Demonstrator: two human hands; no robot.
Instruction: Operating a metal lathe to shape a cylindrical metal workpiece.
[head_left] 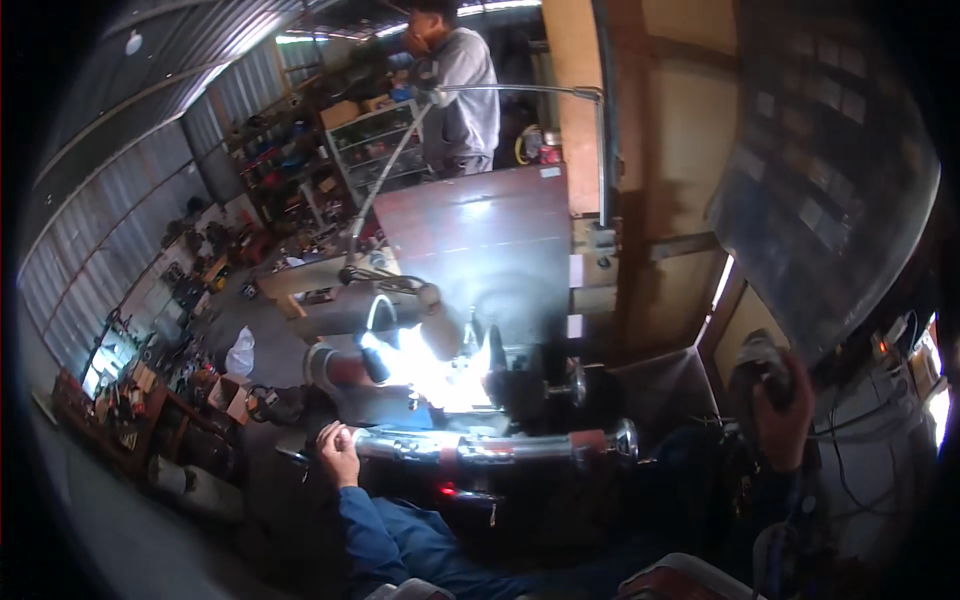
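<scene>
My left hand [340, 455] is at the left end of a shiny horizontal metal bar [505, 447] on the machine in front of me. Its fingers are curled, and what they grip there I cannot make out. Over on the right, my right hand [787, 420] is raised, its fingers around a dark grey rounded object [762, 358] whose kind is unclear. A work lamp [375, 355] floods the middle of the machine with white glare, hiding the parts beneath. Right of the glare sits a metal handwheel [578, 382]. A small red light [447, 490] glows below the bar.
A reddish-brown panel [480, 215] stands behind the machine, with a jointed lamp arm [400, 150] above it. Beyond it a person in grey [470, 95] stands beside metal shelves [375, 140]. Cables [850, 470] hang at right. Cluttered shelving [130, 410] lines the left.
</scene>
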